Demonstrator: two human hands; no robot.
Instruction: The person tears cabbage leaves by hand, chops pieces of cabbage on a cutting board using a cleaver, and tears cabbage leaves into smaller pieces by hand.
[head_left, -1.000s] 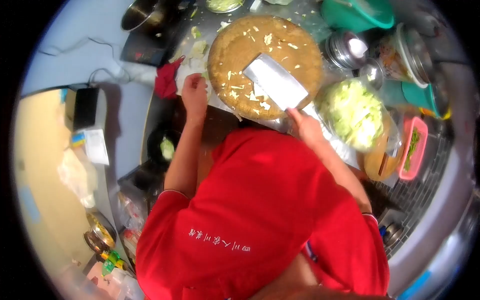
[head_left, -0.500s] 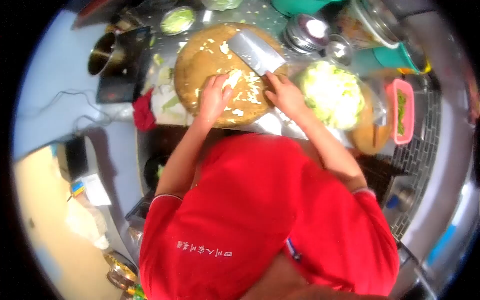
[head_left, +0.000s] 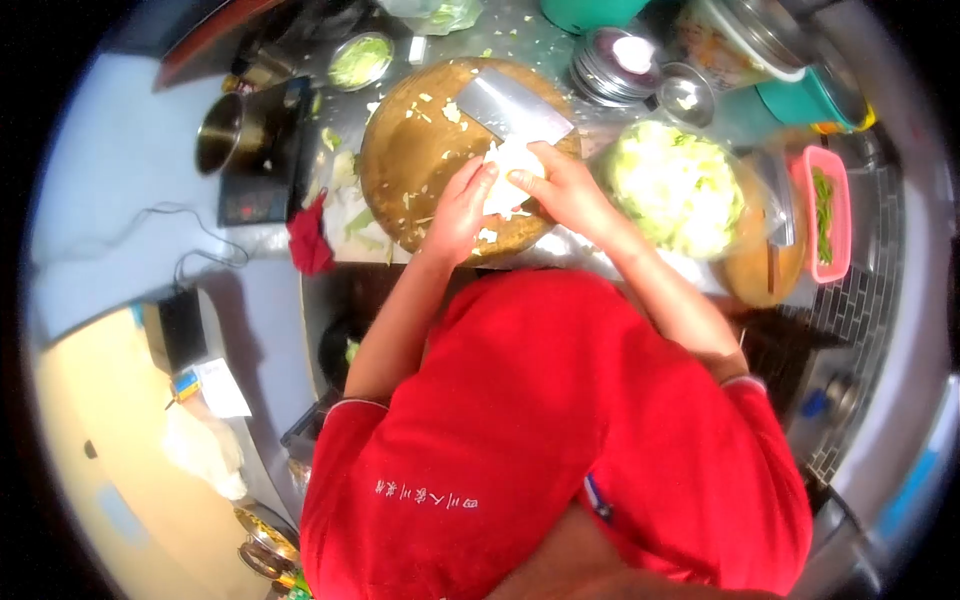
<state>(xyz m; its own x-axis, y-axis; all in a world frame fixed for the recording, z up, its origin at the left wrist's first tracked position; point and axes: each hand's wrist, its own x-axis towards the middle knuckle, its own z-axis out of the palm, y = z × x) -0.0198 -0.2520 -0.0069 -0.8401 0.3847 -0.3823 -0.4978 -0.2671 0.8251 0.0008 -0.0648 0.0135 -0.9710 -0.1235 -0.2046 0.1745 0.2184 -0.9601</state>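
Between them, my left hand (head_left: 460,212) and my right hand (head_left: 568,190) gather a pale heap of chopped cabbage (head_left: 513,178) over the round wooden chopping board (head_left: 400,165). The fingers of both hands curve around its sides, with the right thumb across the front. Just beyond the right fingertips, a cleaver (head_left: 510,105) lies flat on the board, its handle hidden. Small cabbage scraps are scattered over the wood. To the right of my right hand is a large pile of cut cabbage (head_left: 675,190), overexposed, its container hard to make out.
A bowl of shredded greens (head_left: 360,62) stands at the back left, near a black scale (head_left: 258,150) and a red cloth (head_left: 312,238). Stacked metal dishes (head_left: 608,75) are at the back. Rightward are a round wooden lid or board (head_left: 755,275) and a pink tray (head_left: 840,215).
My hands have come together around the chopped cabbage, which was spread on the board. My right hand has left the cleaver's handle end. The view has shifted slightly.
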